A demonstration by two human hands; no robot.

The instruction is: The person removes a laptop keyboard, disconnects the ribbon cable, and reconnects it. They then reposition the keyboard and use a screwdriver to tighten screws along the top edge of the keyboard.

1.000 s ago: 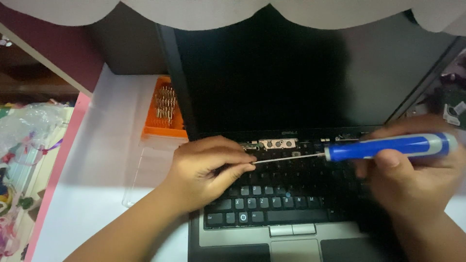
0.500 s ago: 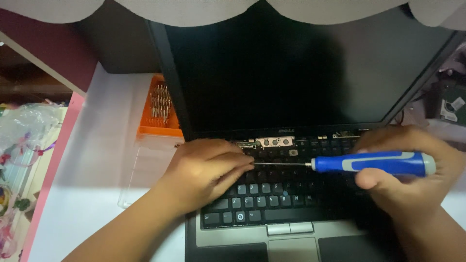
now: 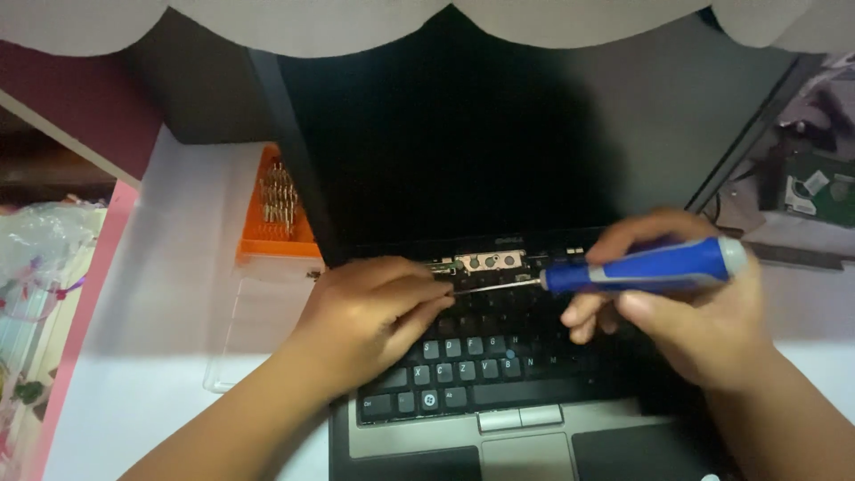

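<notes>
Right hand (image 3: 686,321) gripping blue-handled screwdriver (image 3: 646,265), shaft lying nearly level, tip at exposed hinge strip (image 3: 485,262) above laptop keyboard (image 3: 481,356). Left hand (image 3: 374,312) pinching at the tip, fingers curled, steadying. Hinge cover already off, keyboard still seated. Orange bit case (image 3: 276,209) sitting open on worktop (image 3: 151,356), left of laptop.

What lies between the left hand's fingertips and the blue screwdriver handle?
In the head view, only the screwdriver's thin metal shaft spans from the left hand to the blue handle, above the laptop keyboard.
</notes>
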